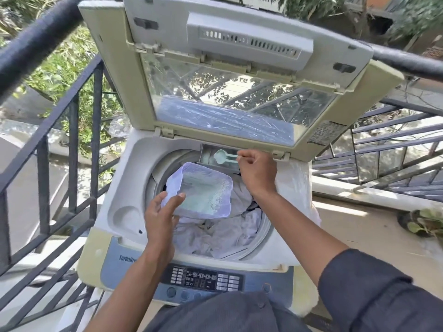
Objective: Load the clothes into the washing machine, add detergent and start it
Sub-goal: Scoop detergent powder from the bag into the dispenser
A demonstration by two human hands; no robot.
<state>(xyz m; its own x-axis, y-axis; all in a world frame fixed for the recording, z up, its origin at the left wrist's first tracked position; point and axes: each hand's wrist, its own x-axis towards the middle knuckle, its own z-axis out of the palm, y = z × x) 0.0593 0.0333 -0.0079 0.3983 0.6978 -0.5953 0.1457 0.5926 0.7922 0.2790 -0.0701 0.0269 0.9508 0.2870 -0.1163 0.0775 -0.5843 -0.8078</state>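
A top-loading washing machine (pixel 115 216) stands with its lid (pixel 230 68) raised. White and dark clothes (pixel 230 233) fill the drum. My left hand (pixel 163 212) grips a clear plastic tub of pale detergent powder (pixel 206 190), tilted over the drum. My right hand (pixel 257 168) pinches the handle of a small pale green scoop (pixel 221 155), held over the open detergent drawer (pixel 208 155) at the back rim of the tub opening.
The control panel (pixel 203 279) with buttons and a display runs along the machine's front edge. Black metal railings (pixel 72 130) close in on the left and behind. A potted plant (pixel 424 221) sits on the balcony floor at the right.
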